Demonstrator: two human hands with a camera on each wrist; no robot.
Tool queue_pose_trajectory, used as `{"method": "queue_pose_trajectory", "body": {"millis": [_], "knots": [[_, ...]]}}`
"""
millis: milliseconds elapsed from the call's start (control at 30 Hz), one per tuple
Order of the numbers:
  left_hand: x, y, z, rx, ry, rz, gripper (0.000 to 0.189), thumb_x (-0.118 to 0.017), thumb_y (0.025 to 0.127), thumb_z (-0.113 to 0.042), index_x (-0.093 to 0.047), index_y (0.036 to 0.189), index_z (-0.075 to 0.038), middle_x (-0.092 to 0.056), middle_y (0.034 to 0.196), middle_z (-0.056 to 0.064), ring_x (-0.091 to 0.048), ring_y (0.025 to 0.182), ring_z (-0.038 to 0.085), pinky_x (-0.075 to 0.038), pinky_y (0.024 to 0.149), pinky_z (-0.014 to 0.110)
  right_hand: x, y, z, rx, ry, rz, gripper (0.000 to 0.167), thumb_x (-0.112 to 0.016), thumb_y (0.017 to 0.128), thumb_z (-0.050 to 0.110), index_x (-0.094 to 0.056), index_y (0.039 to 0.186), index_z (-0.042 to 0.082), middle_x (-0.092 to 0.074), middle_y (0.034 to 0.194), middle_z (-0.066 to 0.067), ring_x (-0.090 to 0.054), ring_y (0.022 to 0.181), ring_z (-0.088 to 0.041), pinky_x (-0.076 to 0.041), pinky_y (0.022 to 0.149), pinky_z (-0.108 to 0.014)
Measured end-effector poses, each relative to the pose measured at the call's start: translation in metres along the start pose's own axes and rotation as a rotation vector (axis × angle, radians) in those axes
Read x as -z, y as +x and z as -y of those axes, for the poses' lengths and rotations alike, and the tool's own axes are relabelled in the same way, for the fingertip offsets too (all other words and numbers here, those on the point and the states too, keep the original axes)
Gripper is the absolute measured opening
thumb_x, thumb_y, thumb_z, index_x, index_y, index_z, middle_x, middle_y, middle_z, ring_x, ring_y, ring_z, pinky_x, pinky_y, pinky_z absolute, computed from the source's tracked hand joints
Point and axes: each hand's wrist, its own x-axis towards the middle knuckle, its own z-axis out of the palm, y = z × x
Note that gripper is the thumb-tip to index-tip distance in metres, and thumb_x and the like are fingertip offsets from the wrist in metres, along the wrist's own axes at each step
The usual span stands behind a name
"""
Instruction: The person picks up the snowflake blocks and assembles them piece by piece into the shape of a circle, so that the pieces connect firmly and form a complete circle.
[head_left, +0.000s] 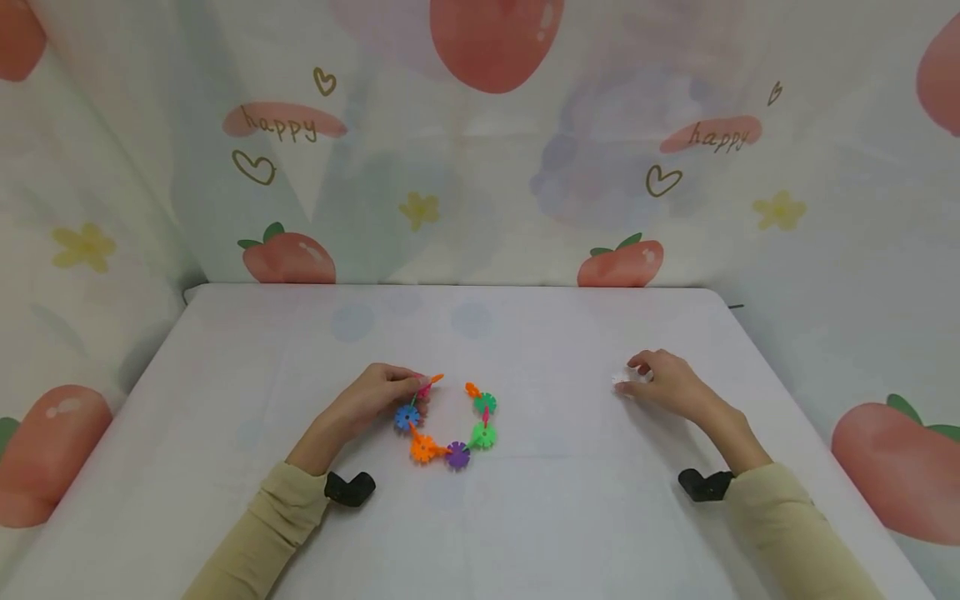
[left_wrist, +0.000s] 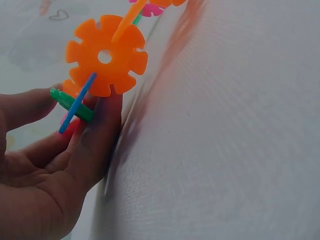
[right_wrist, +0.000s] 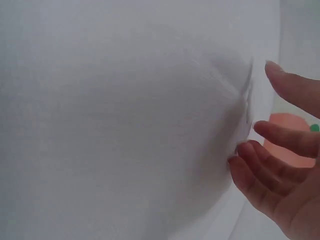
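Note:
A curved chain of interlocking snowflake discs (head_left: 422, 449) in orange, purple, blue, green and pink forms an unclosed ring on the white table. My left hand (head_left: 375, 396) pinches its upper left end near a pink disc and an orange one. In the left wrist view, the thumb and fingers (left_wrist: 90, 145) hold the chain near a green disc (left_wrist: 70, 103), behind a large orange disc (left_wrist: 107, 55). Off to the right, my right hand (head_left: 667, 386) has its thumb and fingers spread around a white snowflake disc (head_left: 619, 381). That disc (right_wrist: 248, 100) shows only faintly against the white cloth.
A white cloth covers the table (head_left: 525, 533). Behind and beside it hangs a printed curtain (head_left: 480, 183) with peaches, hearts and flowers. Black wrist mounts (head_left: 350, 489) sit by both sleeves, close over the tabletop.

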Motion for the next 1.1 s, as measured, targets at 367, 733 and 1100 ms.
{"method": "queue_pose_trajectory", "body": {"millis": [367,733,1100], "knots": [[-0.001,-0.002,-0.001,0.003,-0.001,-0.004,0.030,-0.062,0.104,-0.022,-0.071,0.108,0.007,-0.074,0.088,0.010,-0.069,0.082,0.021,-0.058,0.083,0.028,-0.009,0.008,0.008,-0.007,0.072,0.021,0.024,-0.077,0.090,0.009,-0.059,0.101,-0.003,-0.063,0.090,-0.014,-0.057,0.081,-0.024,-0.050,0.069,-0.033],[0.000,-0.002,0.000,-0.001,0.003,0.000,0.033,-0.061,0.104,-0.023,-0.069,0.114,0.007,-0.074,0.091,0.010,-0.069,0.085,0.021,-0.058,0.087,0.029,-0.023,0.019,0.040,0.143,0.311,0.014,0.016,-0.072,0.095,0.006,-0.072,0.109,-0.002,-0.072,0.083,-0.008,-0.064,0.071,-0.017,-0.052,0.064,-0.021],[0.001,0.000,0.000,0.011,0.020,-0.007,0.036,-0.062,0.104,-0.026,-0.070,0.117,0.007,-0.074,0.090,0.008,-0.069,0.084,0.019,-0.057,0.087,0.027,-0.043,0.040,0.090,0.225,0.440,0.032,0.018,-0.069,0.099,0.011,-0.071,0.115,0.003,-0.071,0.077,-0.006,-0.064,0.066,-0.017,-0.059,0.065,-0.033]]}}
